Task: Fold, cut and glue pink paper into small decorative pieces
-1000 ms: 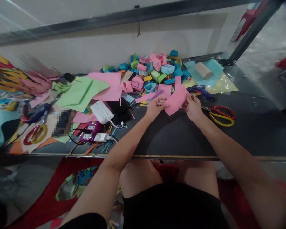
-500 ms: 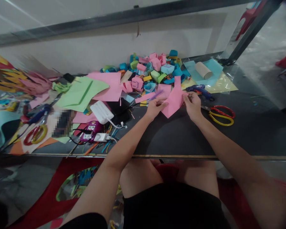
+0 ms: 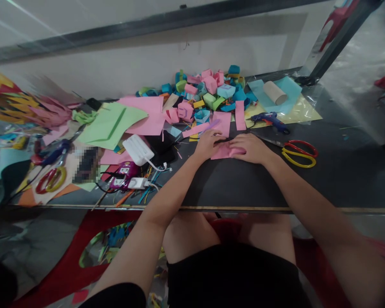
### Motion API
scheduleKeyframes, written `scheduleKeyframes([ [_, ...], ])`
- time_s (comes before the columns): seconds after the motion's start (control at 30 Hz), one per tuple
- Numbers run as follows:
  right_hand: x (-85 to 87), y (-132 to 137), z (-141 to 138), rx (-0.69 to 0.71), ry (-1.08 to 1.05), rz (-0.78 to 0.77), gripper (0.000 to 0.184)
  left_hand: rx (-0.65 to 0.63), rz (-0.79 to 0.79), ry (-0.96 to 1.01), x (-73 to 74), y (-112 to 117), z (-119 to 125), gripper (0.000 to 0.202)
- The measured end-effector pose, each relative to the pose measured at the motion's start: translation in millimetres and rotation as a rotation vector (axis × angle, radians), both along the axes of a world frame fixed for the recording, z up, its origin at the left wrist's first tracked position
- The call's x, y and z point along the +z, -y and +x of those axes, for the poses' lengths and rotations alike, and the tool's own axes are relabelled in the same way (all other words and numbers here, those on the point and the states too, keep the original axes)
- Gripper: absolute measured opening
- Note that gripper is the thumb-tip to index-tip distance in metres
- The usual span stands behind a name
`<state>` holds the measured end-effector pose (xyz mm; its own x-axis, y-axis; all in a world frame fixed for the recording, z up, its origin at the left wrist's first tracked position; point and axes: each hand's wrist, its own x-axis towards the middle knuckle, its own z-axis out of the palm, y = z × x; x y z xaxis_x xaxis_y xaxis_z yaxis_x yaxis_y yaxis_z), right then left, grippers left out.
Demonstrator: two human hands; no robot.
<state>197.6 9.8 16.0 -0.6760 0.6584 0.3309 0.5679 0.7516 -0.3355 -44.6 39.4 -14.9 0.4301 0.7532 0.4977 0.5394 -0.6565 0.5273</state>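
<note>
A piece of pink paper (image 3: 222, 152) lies on the dark table, curled or folded over, with both hands on it. My left hand (image 3: 208, 144) rests on its left part, fingers stretched forward. My right hand (image 3: 250, 148) is laid over its right part with extended fingers, the thumb by the curled edge. Much of the sheet is hidden beneath them. Just beyond are a pink strip (image 3: 240, 116), a pink paper rectangle (image 3: 222, 121) and a purple strip (image 3: 212, 125). Scissors (image 3: 299, 154) with red and yellow handles lie right of my right hand.
A blue glue gun (image 3: 271, 121) and a cardboard tube (image 3: 275, 93) are at the back right. Folded colored paper pieces (image 3: 208, 92) are heaped by the wall. Green sheets (image 3: 112, 126), a white power bank (image 3: 137, 150), a purple power strip (image 3: 124, 175) and more scissors (image 3: 51, 179) crowd the left.
The pink paper was held raised between both hands; now it is down on the table, folded or curled. My hands have lowered, moved closer together and flattened onto it.
</note>
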Motion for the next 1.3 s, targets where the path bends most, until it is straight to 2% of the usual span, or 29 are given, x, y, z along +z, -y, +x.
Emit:
scheduleKeyframes([
  [0.1,-1.4,-3.7,2.7,-0.049,0.105,0.0,0.047,-0.157,0.055,-0.173,5.7,4.6,-2.3,0.017],
  [0.17,0.8,-3.5,4.2,-0.072,0.157,0.022,0.044,-0.238,0.012,-0.264,10.7,9.1,-3.6,0.03],
  [0.27,5.1,-0.5,4.6,-0.058,0.2,0.056,0.035,-0.222,-0.013,-0.354,17.6,14.7,-4.9,0.046],
  [0.37,6.6,2.1,3.0,-0.011,0.199,0.075,0.031,-0.185,0.0,-0.411,22.1,17.8,-4.8,0.036],
  [0.5,7.3,2.9,1.9,-0.1,0.212,0.012,0.034,-0.213,-0.012,-0.37,23.8,19.1,-4.6,0.031],
  [0.7,12.5,2.3,5.9,-0.204,0.137,-0.213,0.028,-0.243,-0.186,-0.197,22.8,16.1,-6.5,0.023],
  [0.8,13.3,-0.3,8.2,-0.293,0.102,-0.283,0.025,-0.189,-0.199,-0.162,22.5,15.1,-4.7,0.018],
  [1.03,12.0,-1.6,7.4,-0.495,0.073,-0.274,0.024,0.101,-0.205,-0.206,18.8,15.8,7.1,0.017],
  [1.3,13.4,4.6,-5.4,-0.627,0.13,-0.235,0.022,0.254,-0.259,-0.176,18.4,19.9,18.7,0.01],
])
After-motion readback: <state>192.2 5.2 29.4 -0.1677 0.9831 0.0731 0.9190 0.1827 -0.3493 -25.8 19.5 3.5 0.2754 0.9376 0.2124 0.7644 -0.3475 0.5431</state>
